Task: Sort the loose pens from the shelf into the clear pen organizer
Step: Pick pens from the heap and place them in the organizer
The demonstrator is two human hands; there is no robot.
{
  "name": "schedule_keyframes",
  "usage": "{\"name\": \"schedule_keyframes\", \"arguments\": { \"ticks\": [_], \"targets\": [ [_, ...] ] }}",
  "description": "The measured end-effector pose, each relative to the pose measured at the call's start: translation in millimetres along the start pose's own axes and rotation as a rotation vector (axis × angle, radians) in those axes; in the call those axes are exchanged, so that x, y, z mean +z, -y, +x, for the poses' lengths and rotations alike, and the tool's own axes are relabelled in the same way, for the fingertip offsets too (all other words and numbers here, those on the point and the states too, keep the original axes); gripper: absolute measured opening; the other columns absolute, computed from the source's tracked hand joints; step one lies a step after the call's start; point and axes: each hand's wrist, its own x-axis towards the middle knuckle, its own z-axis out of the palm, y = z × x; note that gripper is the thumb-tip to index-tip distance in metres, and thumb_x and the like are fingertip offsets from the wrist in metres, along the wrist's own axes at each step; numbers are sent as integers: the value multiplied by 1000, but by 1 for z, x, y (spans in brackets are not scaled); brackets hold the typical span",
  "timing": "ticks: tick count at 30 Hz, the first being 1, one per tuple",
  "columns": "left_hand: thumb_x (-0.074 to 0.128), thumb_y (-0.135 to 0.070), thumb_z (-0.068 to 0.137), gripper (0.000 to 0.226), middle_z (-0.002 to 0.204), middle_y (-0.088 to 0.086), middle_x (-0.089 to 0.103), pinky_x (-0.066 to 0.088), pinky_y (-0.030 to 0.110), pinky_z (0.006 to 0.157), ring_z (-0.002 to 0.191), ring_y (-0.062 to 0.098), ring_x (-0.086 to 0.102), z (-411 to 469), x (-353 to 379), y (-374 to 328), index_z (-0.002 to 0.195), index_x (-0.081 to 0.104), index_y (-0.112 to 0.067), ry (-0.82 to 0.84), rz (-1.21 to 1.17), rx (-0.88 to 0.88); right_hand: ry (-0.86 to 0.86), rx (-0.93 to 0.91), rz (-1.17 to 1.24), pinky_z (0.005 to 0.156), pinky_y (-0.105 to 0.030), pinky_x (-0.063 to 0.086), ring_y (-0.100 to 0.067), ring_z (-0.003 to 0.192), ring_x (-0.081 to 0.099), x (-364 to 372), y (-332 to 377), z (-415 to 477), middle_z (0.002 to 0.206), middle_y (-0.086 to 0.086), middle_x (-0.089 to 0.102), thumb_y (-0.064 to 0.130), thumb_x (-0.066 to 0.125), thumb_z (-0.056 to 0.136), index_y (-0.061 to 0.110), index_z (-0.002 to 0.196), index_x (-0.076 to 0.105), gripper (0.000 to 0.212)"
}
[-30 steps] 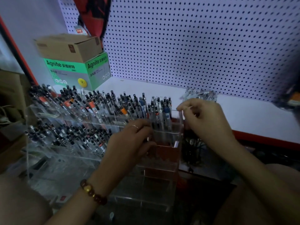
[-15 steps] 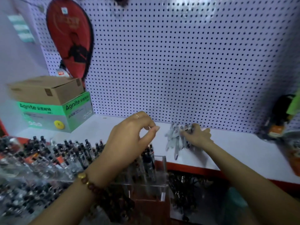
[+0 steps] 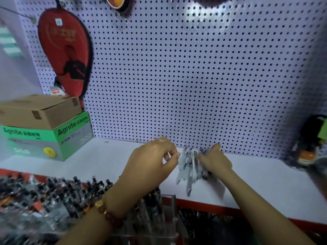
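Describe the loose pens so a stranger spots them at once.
Under the white pegboard wall runs a red-edged white shelf. There the right hand grips a fanned bunch of clear-barrelled pens; the dark-topped pens in the clear organizer stand upright below.

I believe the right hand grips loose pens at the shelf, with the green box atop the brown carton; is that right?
No: the head view shows the brown carton atop the green box; the right hand does grip loose pens at the shelf.
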Motion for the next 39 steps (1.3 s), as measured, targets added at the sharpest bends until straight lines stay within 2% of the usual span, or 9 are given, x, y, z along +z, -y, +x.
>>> {"name": "schedule_keyframes", "arguments": {
  "ticks": [7, 13, 17, 21, 24, 29, 35, 37, 39],
  "targets": [
    [54, -34, 92, 17, 82, -14, 58, 44, 22, 66, 76, -5, 52, 3, 3, -1, 79, 63, -26, -3, -5, 1, -91, -92, -98, 64, -30, 42, -27, 90, 63, 7, 7, -9, 99, -8, 63, 33, 53, 93, 2, 125, 36, 47],
    [55, -35, 91, 18, 82, -16, 60, 48, 27, 69, 79, 0, 54, 4, 1, 1, 78, 63, -29, -21, -53, -30, -60, -81, 201, 49, -28, 28, -17, 56, 42, -6, -7, 2, 67, -1, 43, 20, 41, 99, 5, 101, 43, 16],
    [56, -35, 91, 12, 86, -17, 62, 44, 22, 64, 64, 0, 53, 7, 0, -5, 82, 64, -32, -6, -177, -59, 11, -115, 676, 70, -40, 43, -17, 67, 42, -37, -3, -6, 81, -5, 46, 18, 35, 103, 9, 105, 50, 18],
    [56, -32, 93, 9, 96, -16, 62, 44, 8, 69, 80, -9, 57, 17, 7, -21, 99, 61, -31, 97, -424, -130, 259, -292, 1225, 65, -21, 41, -8, 67, 48, -70, 17, -42, 79, 3, 52, 13, 36, 103, 15, 113, 46, 14],
    [45, -42, 96, 16, 109, 2, 61, 53, 31, 89, 95, 12, 64, 24, 15, -33, 103, 53, -31, 248, -596, -230, 356, -438, 1403, 63, -22, 43, -9, 63, 49, -80, 35, -70, 70, 6, 54, 13, 34, 103, 18, 109, 45, 14],
    [29, -45, 100, 28, 85, 0, 55, 38, 15, 41, 55, 6, 50, 21, 14, -45, 103, 49, -24, 284, -826, -402, 231, -600, 1291, 67, -28, 45, -8, 76, 57, -75, 50, -95, 85, 8, 61, 22, 32, 104, 25, 113, 46, 17],
    [41, -27, 100, 27, 62, -7, 49, 27, 12, 43, 42, -2, 39, 19, 21, -35, 75, 51, -22, 82, -691, -183, 287, -670, 1098, 67, -22, 46, -12, 84, 59, -65, 54, -102, 113, 9, 67, 37, 26, 103, 24, 115, 48, 28],
    [43, -25, 100, 26, 51, -12, 45, 29, 14, 44, 42, 0, 36, 17, 22, -30, 75, 52, -22, 66, -702, -183, 401, -683, 1060, 89, -33, 48, -17, 103, 61, -71, 46, -90, 111, 5, 68, 55, 23, 97, 25, 117, 54, 48],
    [43, -24, 100, 25, 49, -11, 43, 29, 15, 41, 41, 5, 36, 15, 21, -25, 79, 53, -15, 82, -689, -214, 381, -596, 1081, 86, -35, 47, -20, 93, 63, -80, 30, -71, 94, -1, 71, 58, 17, 95, 19, 112, 60, 60]
  ]
}}
